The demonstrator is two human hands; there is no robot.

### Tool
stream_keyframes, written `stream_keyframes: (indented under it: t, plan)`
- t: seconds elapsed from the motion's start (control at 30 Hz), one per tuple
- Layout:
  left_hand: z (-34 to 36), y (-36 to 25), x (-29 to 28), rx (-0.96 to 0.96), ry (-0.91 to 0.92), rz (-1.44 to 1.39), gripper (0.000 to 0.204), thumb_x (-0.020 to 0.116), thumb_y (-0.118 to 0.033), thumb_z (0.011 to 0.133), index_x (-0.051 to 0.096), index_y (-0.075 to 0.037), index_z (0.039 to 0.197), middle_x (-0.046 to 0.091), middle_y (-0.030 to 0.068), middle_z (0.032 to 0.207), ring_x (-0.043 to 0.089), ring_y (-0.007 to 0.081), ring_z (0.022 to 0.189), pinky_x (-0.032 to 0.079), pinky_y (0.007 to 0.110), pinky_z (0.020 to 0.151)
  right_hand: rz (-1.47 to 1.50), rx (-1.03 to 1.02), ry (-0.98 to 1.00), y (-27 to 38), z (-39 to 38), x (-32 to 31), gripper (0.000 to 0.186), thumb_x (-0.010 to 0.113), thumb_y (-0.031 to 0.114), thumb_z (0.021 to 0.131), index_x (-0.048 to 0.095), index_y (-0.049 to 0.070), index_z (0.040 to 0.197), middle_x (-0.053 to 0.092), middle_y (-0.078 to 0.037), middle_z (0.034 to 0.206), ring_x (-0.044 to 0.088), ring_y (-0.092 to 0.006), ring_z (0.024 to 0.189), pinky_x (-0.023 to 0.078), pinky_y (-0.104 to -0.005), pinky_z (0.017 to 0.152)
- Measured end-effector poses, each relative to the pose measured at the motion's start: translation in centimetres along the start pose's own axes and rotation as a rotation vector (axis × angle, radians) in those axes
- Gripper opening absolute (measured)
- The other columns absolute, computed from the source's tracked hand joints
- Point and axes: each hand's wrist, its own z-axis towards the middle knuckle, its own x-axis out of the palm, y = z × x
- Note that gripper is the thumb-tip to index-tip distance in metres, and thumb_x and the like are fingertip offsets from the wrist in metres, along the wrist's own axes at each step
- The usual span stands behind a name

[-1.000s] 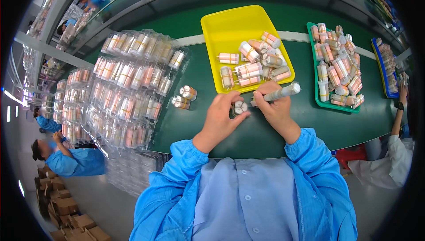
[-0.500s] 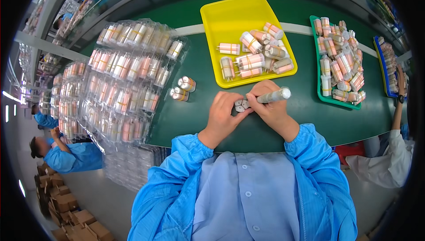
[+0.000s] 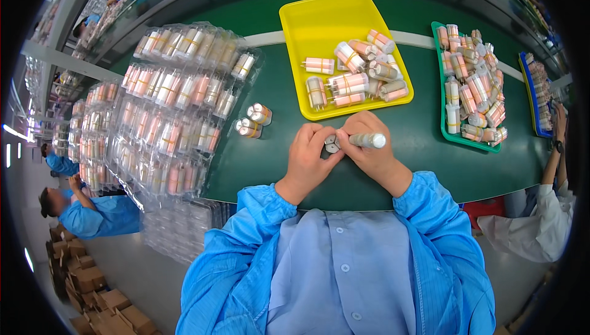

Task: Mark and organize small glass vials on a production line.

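Observation:
My left hand [image 3: 309, 160] is closed round a small bundle of white-ended cylinders [image 3: 332, 144], its round ends facing up. My right hand [image 3: 375, 157] grips a slim silver-grey rod-like tube [image 3: 370, 141], which sticks out rightward between thumb and fingers. The fingertips of both hands meet at the bundle. Just beyond them stands a yellow tray [image 3: 319, 21] with several pink, white and grey cylinder bundles [image 3: 348, 83] bound by yellow bands. Left of my hands, two banded bundles [image 3: 258, 114] stand upright on the green table [image 3: 270, 172].
Stacked clear plastic trays [image 3: 166, 101] full of banded cylinders fill the left side. To the right lie a heaped green tray [image 3: 445, 129] and a blue tray [image 3: 533, 104], where another person's hand [image 3: 559, 120] reaches in. Cardboard boxes [image 3: 114, 298] lie on the floor at lower left.
The silver-grey tube's free end has swung down and left, so it lies flatter. The bundle has turned slightly in my fingers. Both hands stay in nearly the same place.

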Motion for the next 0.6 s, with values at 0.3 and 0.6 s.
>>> stream_keyframes:
  t: [0.3, 0.6]
  plan:
    - [-0.6, -0.1, 0.3, -0.036, 0.106, -0.279, 0.069, 0.075, 0.003, 0.076, 0.046, 0.000, 0.138, 0.069, 0.0176, 0.117, 0.069, 0.0349, 0.105, 0.056, 0.041, 0.091, 0.171, 0.150, -0.097, -0.5, 0.1, -1.4, 0.012, 0.077, 0.005, 0.085, 0.066, 0.005, 0.080, 0.064, -0.008, 0.079, 0.061, -0.0247, 0.072, 0.048, -0.0376, 0.063]
    - [-0.5, -0.1, 0.1, -0.081, 0.191, -0.257, 0.073, 0.075, 0.005, 0.077, 0.043, -0.001, 0.143, 0.066, 0.0182, 0.119, 0.070, 0.0293, 0.108, 0.056, 0.038, 0.092, 0.045, 0.015, 0.004, -0.6, 0.1, -0.7, 0.015, 0.079, 0.007, 0.084, 0.065, 0.006, 0.082, 0.063, -0.010, 0.081, 0.062, -0.0293, 0.073, 0.050, -0.0389, 0.064]
